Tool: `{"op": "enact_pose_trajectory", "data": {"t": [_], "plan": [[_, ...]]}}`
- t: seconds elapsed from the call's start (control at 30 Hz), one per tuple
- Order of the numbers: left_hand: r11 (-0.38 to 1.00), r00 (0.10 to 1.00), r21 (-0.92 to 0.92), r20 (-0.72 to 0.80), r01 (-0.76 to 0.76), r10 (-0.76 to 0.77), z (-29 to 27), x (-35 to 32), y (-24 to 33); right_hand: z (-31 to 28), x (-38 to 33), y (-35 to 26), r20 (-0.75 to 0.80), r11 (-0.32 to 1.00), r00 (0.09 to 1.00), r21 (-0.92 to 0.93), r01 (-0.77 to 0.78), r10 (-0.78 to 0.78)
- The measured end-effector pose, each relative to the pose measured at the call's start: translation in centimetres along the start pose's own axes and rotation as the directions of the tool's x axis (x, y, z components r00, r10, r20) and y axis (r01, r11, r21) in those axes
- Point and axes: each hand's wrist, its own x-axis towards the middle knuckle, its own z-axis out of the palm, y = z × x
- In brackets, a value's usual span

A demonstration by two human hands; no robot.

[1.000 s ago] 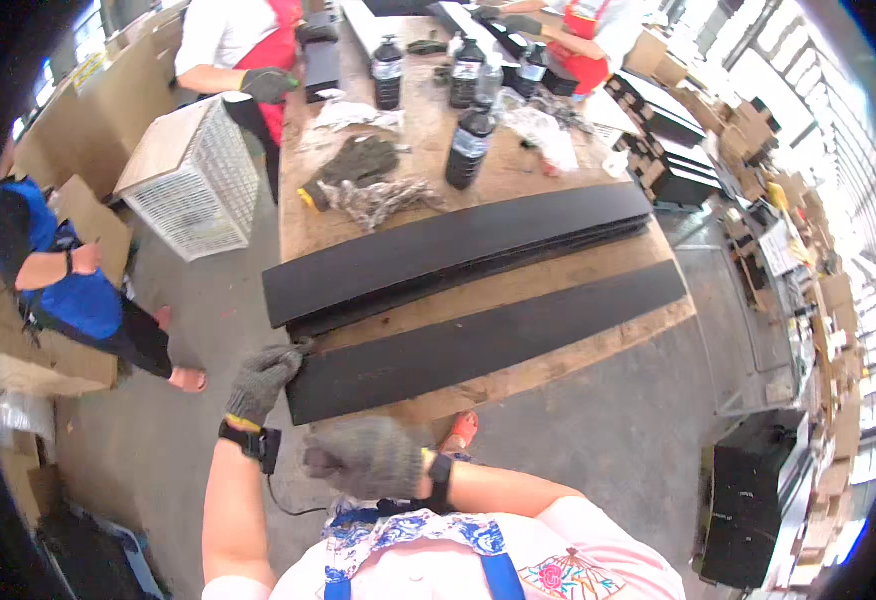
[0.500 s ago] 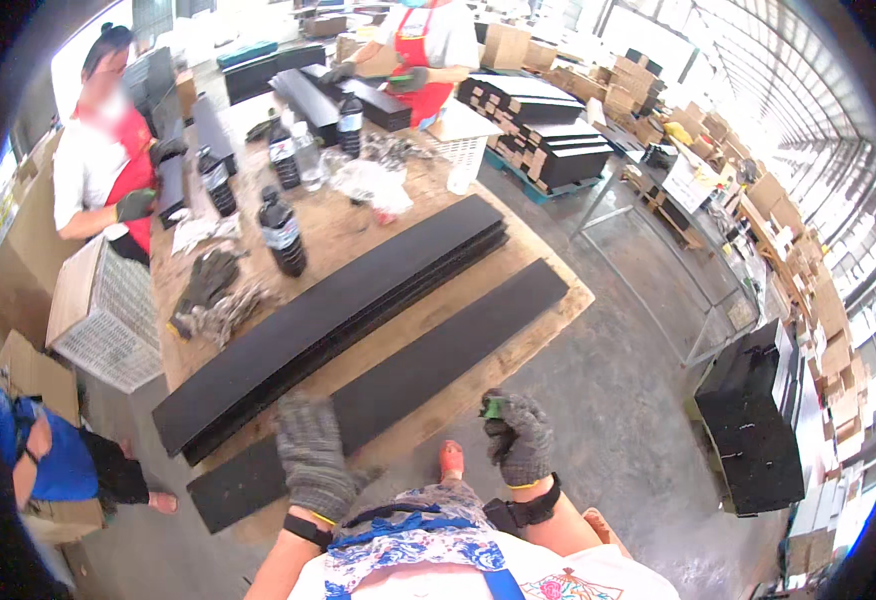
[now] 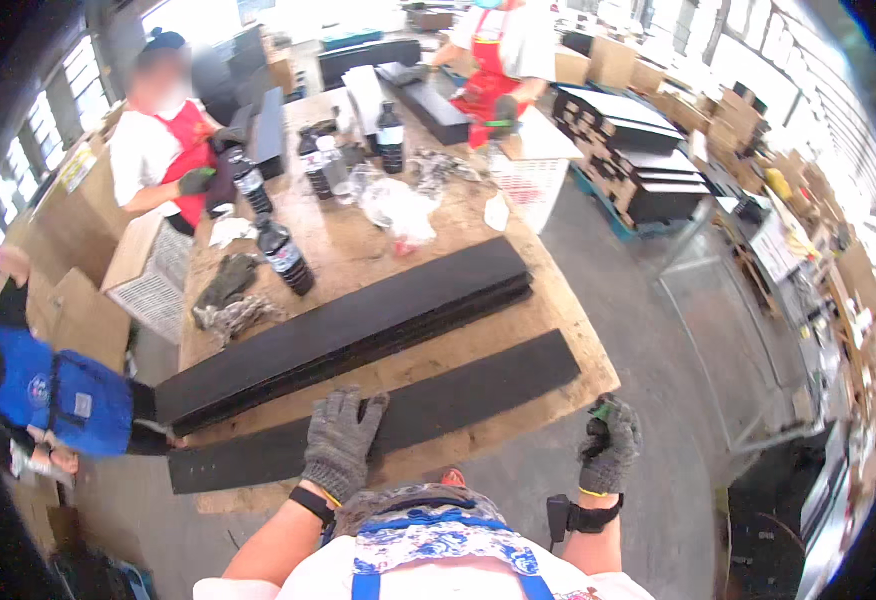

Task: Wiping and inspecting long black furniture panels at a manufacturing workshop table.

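A single long black board [image 3: 483, 385] lies along the near edge of the wooden table [image 3: 558, 310]. My left hand [image 3: 342, 443], in a grey knit glove, rests on it palm down with the fingers stretched out. My right hand [image 3: 613, 450], gloved alike, is off the board near the table's right corner, its fingers curled in. Something small and green shows at those fingers, but its kind cannot be made out. Beyond the single board, a stack of similar black boards [image 3: 378, 315] lies roughly parallel to it.
Dark bottles [image 3: 286, 258], used gloves [image 3: 228, 282] and a clear plastic bag [image 3: 396, 208] cover the table's far part. Two people in red aprons work across it; a person in blue [image 3: 88, 400] is at the left. Stacked boards [image 3: 628, 150] and a metal frame [image 3: 728, 340] stand right.
The view has shifted. My right hand has moved farther right, away from my body, still curled. My left hand stays flat on the board. The person in blue shows more.
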Motion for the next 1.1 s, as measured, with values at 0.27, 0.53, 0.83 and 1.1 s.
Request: {"op": "enact_pose_trajectory", "data": {"t": [0.27, 0.53, 0.83, 1.1], "plan": [[0.994, 0.98, 0.086, -0.186, -0.061, 0.076, 1.0, -0.9, -1.6, 2.8, 2.7, 1.2, 0.136, 0.989, 0.981, -0.033, 0.144, -0.139], [0.779, 0.994, -0.623, -0.111, -0.064, -0.007, -1.2, 2.9, -6.4, 6.6, 2.7, 3.1, 0.293, 0.922, 0.878, 0.035, 0.386, -0.379], [0.717, 0.978, -0.686, 0.205, 0.122, 0.03, -0.2, 4.0, -5.1, 9.9, 1.5, 6.9, 0.479, 0.994, 0.871, -0.041, -0.101, 0.108], [0.824, 0.914, -0.478, -0.39, -0.306, 0.113, 1.4, -1.3, -3.2, 13.1, 2.7, 10.5, 0.86, 0.447, 0.324, -0.129, 0.885, -0.395]]}}
